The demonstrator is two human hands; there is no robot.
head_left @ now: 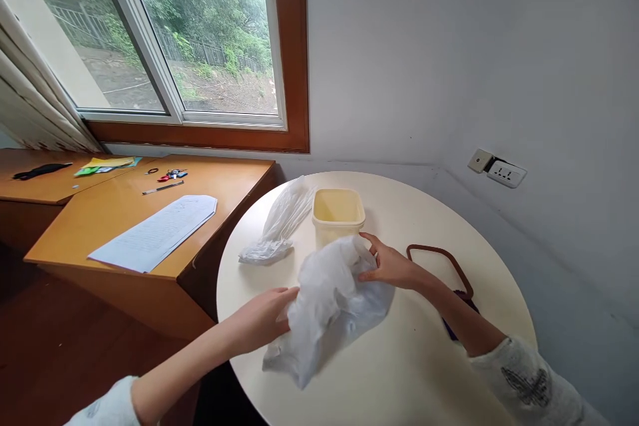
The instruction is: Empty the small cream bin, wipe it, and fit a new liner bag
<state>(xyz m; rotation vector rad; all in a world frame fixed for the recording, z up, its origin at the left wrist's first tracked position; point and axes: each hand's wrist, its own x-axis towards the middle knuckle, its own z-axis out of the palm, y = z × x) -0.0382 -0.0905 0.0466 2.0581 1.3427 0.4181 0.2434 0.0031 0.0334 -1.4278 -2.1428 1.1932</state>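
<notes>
Between my two hands hangs a crumpled white plastic bag (332, 303), above the near part of the round table. My left hand (272, 316) grips its left side, the fingertips partly hidden by the plastic. At its upper right edge, my right hand (384, 263) pinches the bag between thumb and fingers. Just behind the bag stands a pale yellow plastic container (339, 206) with no lid on, its lower front covered by the bag. A second white plastic bag (279, 226), bunched lengthwise, lies to the left of the container.
The round cream table (439, 359) carries a brown loop handle (452, 263) with a dark purple piece (452, 329) under my right forearm. On the wooden desk (239, 180) at left lie papers (160, 229), a pen (163, 188) and keys (172, 175). A wall socket (506, 173) is at right.
</notes>
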